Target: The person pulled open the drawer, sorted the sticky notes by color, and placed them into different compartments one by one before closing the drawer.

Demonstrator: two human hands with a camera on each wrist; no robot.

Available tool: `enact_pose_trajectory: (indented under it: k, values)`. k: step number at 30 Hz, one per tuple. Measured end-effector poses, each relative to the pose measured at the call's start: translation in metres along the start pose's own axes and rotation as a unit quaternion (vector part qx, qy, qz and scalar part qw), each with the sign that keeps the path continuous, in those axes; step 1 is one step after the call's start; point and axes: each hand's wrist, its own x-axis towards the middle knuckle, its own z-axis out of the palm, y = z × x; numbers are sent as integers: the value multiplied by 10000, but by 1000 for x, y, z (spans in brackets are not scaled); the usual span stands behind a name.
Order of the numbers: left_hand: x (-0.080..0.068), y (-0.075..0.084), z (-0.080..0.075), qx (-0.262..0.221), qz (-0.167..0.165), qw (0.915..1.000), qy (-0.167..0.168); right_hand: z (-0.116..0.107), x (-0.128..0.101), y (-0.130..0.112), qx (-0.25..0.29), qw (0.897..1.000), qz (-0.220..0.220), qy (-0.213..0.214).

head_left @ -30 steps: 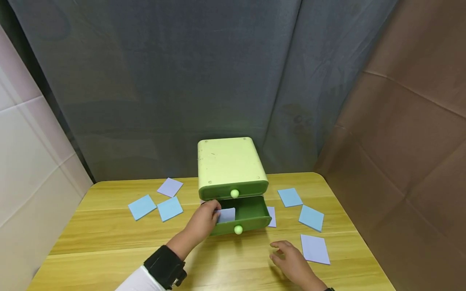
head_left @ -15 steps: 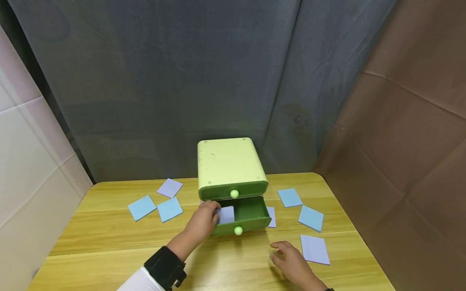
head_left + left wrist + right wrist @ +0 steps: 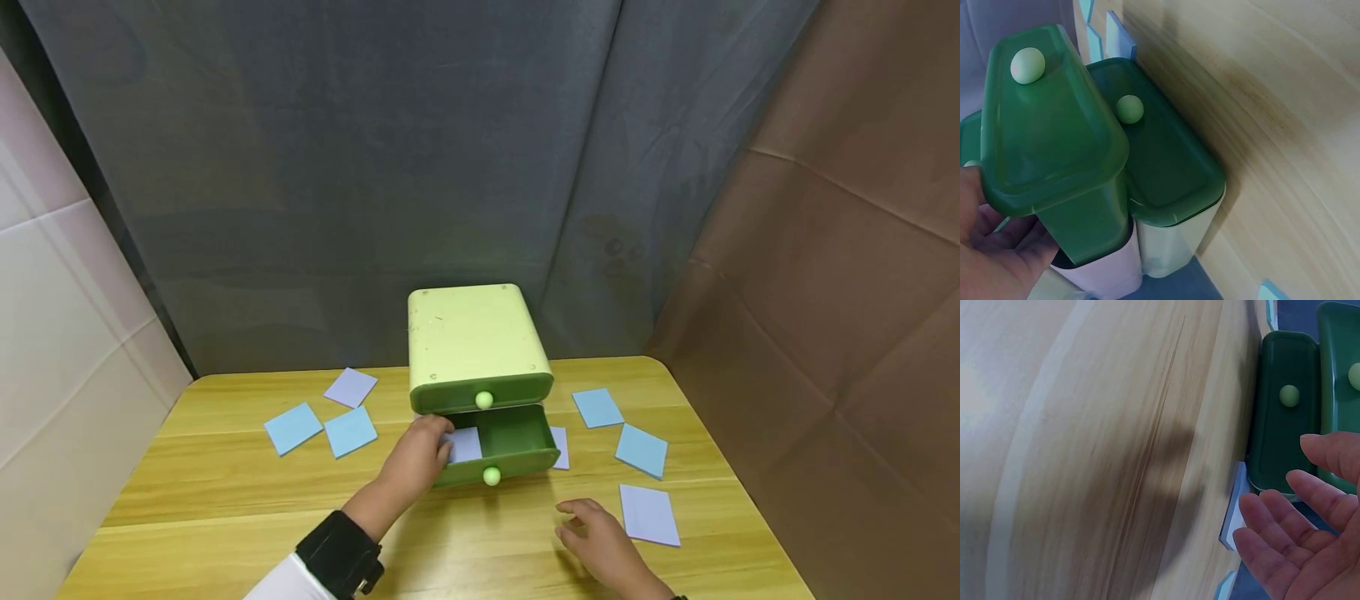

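Observation:
A pale green two-drawer cabinet [image 3: 468,333] stands at the middle of the wooden table [image 3: 225,492]. Its lower dark green drawer [image 3: 517,437] is pulled out; the upper one is closed. My left hand [image 3: 423,454] reaches over the drawer's left rim, and its curled fingers hold the left edge of a pale purple note [image 3: 467,444] lying inside. In the left wrist view the drawer front [image 3: 1054,137] fills the frame above my palm [image 3: 997,256]. My right hand [image 3: 596,533] hovers open above the table, just left of another purple note [image 3: 649,514], palm and straight fingers [image 3: 1297,544] holding nothing.
Blue notes [image 3: 641,450] [image 3: 597,407] lie right of the cabinet, and one note [image 3: 559,446] pokes out beside the drawer. To the left lie two blue notes [image 3: 292,427] [image 3: 350,431] and a purple one [image 3: 350,387]. Curtains close in the back and right.
The note in the drawer has shifted slightly left with my left hand. The right hand has barely moved.

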Motion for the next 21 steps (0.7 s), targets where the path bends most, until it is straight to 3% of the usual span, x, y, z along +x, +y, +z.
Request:
enact_pose_trajectory:
  k: [7,21]
  values:
    - [-1,0,-3,-40,-136,9996,-238,0,0,-1,8,10000,-4,-16]
    - [-7,-4,-12,-115,-316,9991,-247,0,0,-1,-64,10000,60,-37]
